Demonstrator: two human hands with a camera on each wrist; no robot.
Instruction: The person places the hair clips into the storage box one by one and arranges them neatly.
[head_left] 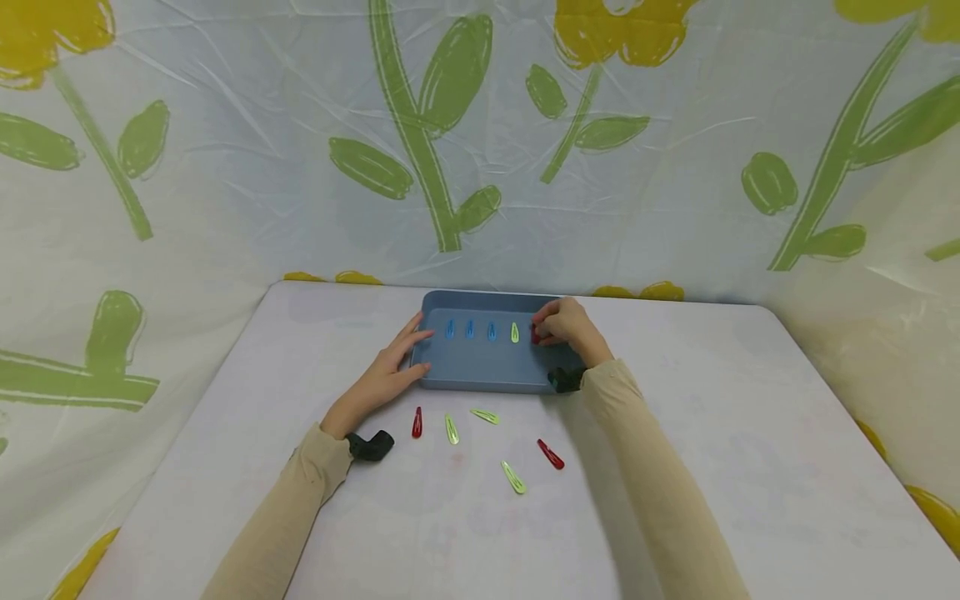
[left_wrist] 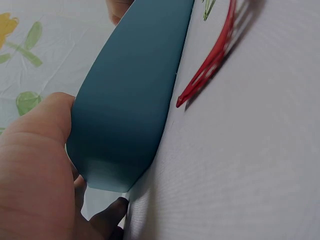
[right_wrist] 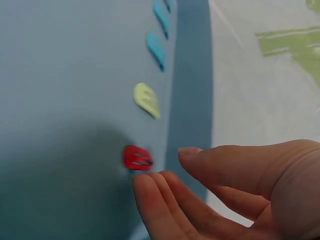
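Observation:
The blue-grey tray holds a row of three blue clips, a light green clip and a red clip at the right end. My right hand is over the tray's right part. In the right wrist view its fingertips are at the red clip's edge, with thumb and fingers apart; whether they touch it I cannot tell. My left hand, fingers spread, rests against the tray's left side. The left wrist view shows its thumb against the tray wall.
In front of the tray on the white table lie several loose clips: red ones and light green ones. A flower-printed cloth hangs behind the table.

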